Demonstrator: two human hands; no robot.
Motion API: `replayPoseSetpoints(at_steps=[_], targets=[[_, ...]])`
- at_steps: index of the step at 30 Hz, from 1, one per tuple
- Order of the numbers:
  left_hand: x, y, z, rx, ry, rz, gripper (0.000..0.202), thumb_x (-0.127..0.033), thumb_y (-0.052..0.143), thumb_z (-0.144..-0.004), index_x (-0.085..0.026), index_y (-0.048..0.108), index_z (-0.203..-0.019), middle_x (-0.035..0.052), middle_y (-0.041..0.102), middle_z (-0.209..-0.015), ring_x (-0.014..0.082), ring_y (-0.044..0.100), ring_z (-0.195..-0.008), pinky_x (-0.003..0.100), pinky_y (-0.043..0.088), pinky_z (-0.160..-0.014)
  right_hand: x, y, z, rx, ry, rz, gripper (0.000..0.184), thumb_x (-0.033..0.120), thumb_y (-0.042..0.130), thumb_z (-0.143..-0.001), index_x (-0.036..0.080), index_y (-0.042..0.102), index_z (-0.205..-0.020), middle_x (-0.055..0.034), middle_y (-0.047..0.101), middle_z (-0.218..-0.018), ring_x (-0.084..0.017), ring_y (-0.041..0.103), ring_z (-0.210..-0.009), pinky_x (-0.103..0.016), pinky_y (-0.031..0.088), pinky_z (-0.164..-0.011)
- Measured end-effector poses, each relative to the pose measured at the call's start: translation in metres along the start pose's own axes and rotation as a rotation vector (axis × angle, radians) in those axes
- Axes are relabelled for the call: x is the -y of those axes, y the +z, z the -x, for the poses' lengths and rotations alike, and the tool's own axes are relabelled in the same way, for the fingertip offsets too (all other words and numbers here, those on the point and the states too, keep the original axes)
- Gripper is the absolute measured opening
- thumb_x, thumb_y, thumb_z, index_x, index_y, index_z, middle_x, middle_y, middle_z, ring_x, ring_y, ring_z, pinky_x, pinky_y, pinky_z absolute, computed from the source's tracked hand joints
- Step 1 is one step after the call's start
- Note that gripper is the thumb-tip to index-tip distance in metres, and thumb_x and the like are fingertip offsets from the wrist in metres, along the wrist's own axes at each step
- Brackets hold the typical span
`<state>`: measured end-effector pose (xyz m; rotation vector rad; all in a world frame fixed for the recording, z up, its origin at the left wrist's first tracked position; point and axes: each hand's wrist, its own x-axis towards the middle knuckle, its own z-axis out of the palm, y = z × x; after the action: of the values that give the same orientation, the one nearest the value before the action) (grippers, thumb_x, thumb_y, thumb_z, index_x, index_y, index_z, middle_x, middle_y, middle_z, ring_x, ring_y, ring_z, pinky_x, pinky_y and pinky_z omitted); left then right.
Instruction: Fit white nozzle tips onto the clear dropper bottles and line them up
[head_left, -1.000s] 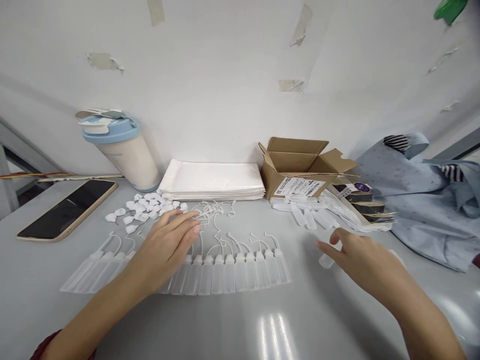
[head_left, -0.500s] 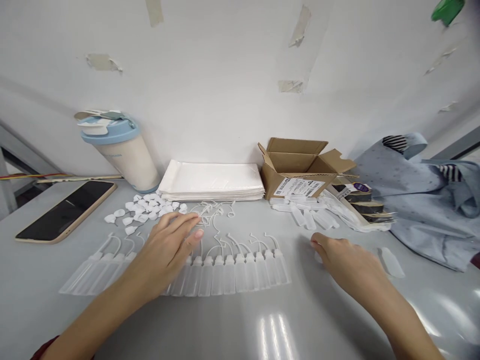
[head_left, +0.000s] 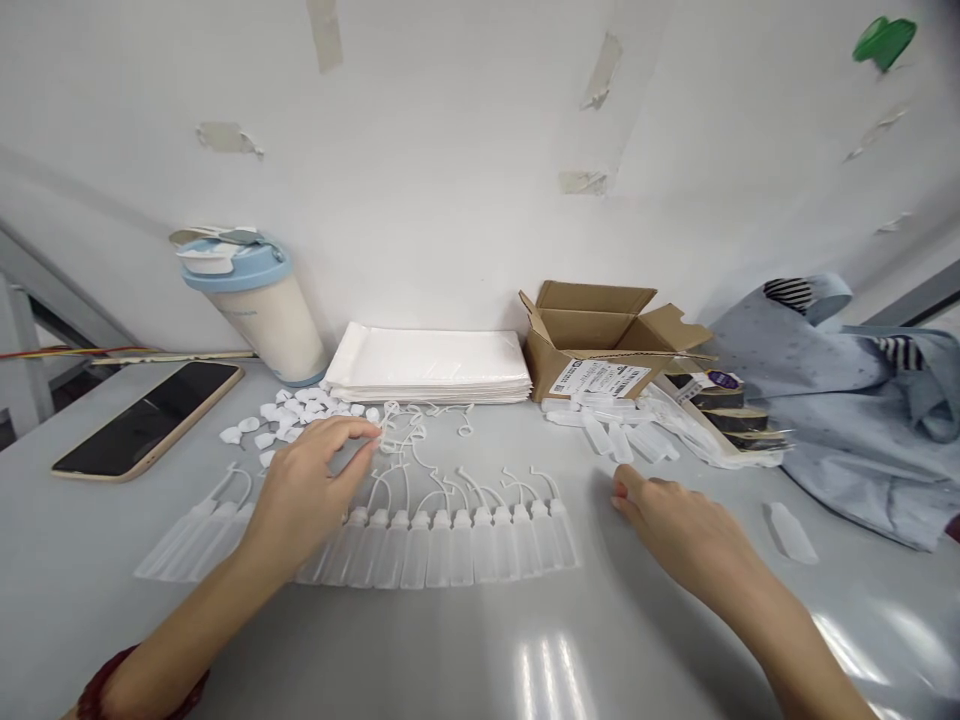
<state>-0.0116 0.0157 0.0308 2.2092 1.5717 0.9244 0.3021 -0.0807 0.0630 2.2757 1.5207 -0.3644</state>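
Observation:
The thumb and index finger of my left hand (head_left: 307, 490) come together at the near edge of a small tangle of white cords (head_left: 420, 425), closed on a cord there. Below it lies a row of translucent plastic bottles (head_left: 461, 550), each with a thin cord at its neck; my left hand and forearm cover part of the row. My right hand (head_left: 660, 510) hovers low over the table right of the row, its fingers curled together. What it may hold is hidden. One loose bottle (head_left: 791, 532) lies to the right of that hand.
White caps (head_left: 300, 410) are heaped behind my left hand. At the back stand a tumbler (head_left: 262, 320), a stack of white envelopes (head_left: 431, 362) and an open carton (head_left: 600, 345) with more bottles (head_left: 619, 430) before it. A phone (head_left: 146, 420) lies left; blue cloth (head_left: 847, 400) is at right.
My left hand has drawn slightly left, and its spread thumb and index finger have come together at the cords. My right hand has barely moved. The view has shifted a little.

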Motion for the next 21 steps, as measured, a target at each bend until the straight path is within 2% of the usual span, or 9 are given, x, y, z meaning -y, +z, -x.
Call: replayPoseSetpoints(at_steps=[3,8,15,21], targets=[[-0.0016,-0.0009,-0.0006,-0.052,-0.021,0.022,0.019,-0.035,0.05,-0.087,-0.024,0.065,-0.085,0.0028,0.072,-0.094,0.0228,0.066,-0.087,0.036,0.052,-0.083,0.0006,-0.0009,0.0021,-0.003,-0.003,-0.002,0.02,0.02,0.038,-0.098,0.019,0.058,-0.099,-0.0132,0.073,-0.091,-0.034,0.07,-0.084,-0.031,0.031,-0.055],[-0.0047,-0.0022,-0.0008,-0.109,-0.051,0.079,0.018,-0.035,0.053,-0.086,-0.024,0.066,-0.087,0.0009,0.072,-0.095,0.0212,0.067,-0.087,0.035,0.052,-0.087,0.0024,-0.0026,0.0044,-0.004,-0.004,-0.006,0.018,0.02,0.039,-0.098,0.02,0.057,-0.097,-0.0131,0.073,-0.091,-0.033,0.07,-0.083,-0.03,0.028,-0.054],[-0.0056,-0.0033,-0.0001,-0.137,-0.065,0.168,0.017,-0.032,0.056,-0.087,-0.024,0.064,-0.1,0.0009,0.063,-0.11,0.0173,0.067,-0.084,0.032,0.056,-0.084,0.0024,-0.001,0.0028,0.002,-0.004,-0.003,0.02,0.019,0.038,-0.098,0.02,0.058,-0.1,-0.0136,0.073,-0.09,-0.034,0.07,-0.083,-0.031,0.031,-0.055],[-0.0052,-0.0027,-0.0003,-0.15,-0.077,0.204,0.012,-0.03,0.06,-0.085,-0.024,0.065,-0.095,-0.0017,0.064,-0.103,0.0174,0.067,-0.086,0.032,0.056,-0.087,0.0021,-0.0014,0.0035,-0.002,-0.007,0.005,0.021,0.019,0.038,-0.097,0.019,0.059,-0.101,-0.0136,0.073,-0.089,-0.034,0.07,-0.082,-0.032,0.032,-0.055]])
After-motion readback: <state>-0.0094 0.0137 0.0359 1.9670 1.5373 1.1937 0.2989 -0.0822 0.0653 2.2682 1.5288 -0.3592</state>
